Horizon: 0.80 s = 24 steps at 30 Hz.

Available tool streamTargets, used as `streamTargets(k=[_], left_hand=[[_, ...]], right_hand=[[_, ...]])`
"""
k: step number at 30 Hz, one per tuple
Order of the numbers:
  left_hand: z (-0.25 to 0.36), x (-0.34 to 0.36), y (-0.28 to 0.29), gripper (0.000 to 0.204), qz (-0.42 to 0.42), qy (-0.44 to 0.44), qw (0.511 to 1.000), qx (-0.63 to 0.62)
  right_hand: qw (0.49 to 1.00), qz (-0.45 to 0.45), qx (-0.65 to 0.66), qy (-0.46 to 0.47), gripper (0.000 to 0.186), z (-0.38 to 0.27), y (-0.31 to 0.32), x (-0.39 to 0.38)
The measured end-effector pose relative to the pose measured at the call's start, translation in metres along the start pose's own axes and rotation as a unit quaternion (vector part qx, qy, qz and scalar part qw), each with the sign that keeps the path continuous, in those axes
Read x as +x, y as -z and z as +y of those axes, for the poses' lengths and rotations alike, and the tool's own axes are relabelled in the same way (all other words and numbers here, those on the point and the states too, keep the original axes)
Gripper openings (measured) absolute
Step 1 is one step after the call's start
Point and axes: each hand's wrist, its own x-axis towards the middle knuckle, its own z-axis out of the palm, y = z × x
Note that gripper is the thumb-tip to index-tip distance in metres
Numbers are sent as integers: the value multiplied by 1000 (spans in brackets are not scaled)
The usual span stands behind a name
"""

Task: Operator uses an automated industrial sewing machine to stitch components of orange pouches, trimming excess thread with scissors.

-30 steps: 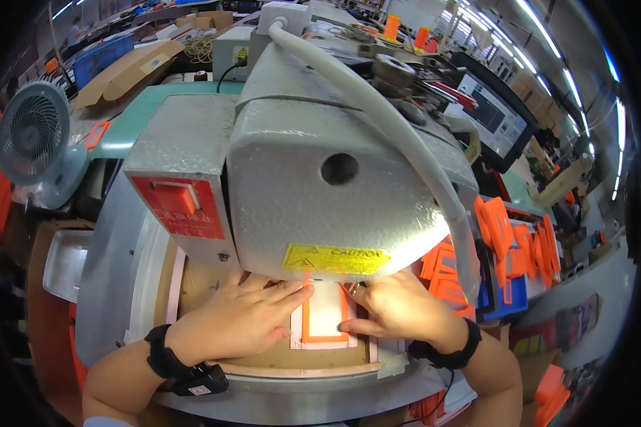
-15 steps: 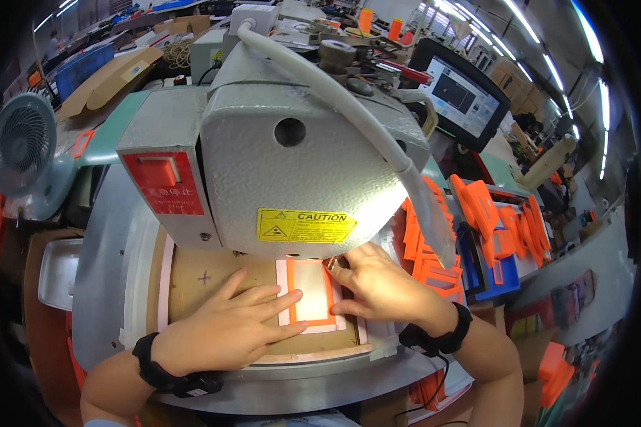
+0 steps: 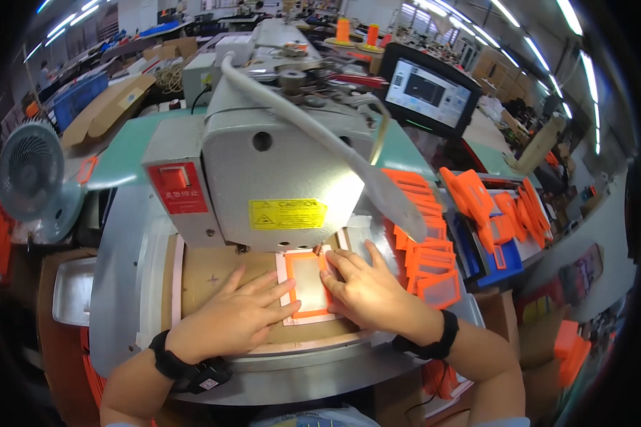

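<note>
A rectangular orange-bordered piece with a clear window point(image 3: 309, 286) lies flat inside a pale pink-white border on the brown board point(image 3: 214, 292), just below the grey sewing machine head point(image 3: 285, 174). My left hand point(image 3: 231, 313) is spread flat, palm down, its fingertips touching the piece's left border. On the opposite side, my right hand point(image 3: 374, 290) rests with fingers apart and fingertips along the right border. Neither hand grasps anything. The machine head stands just beyond my fingers, and a lamp lights the piece.
Orange-framed pieces point(image 3: 429, 260) lie overlapped at the right, beside a blue tray point(image 3: 507, 279) with more orange parts. A red switch point(image 3: 174, 178) sits on the machine's left. Farther off are a monitor point(image 3: 427, 92) and a fan point(image 3: 30, 167). A metal tray point(image 3: 71, 295) stands left.
My right hand has come back from the piece's upper right corner under the machine head, its bent fingers now spread along the right border. My left hand stays at the left border. The view has shifted.
</note>
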Motion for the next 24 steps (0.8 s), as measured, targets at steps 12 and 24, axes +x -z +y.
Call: streamTargets(k=[12, 24], left_hand=[[1, 0, 5, 59, -80, 67, 985, -138], [11, 8, 10, 61, -73, 86, 979, -167]], right_hand=[[872, 256, 207, -361, 41, 20, 48, -242], [807, 156, -5, -569, 27, -13, -145, -380]])
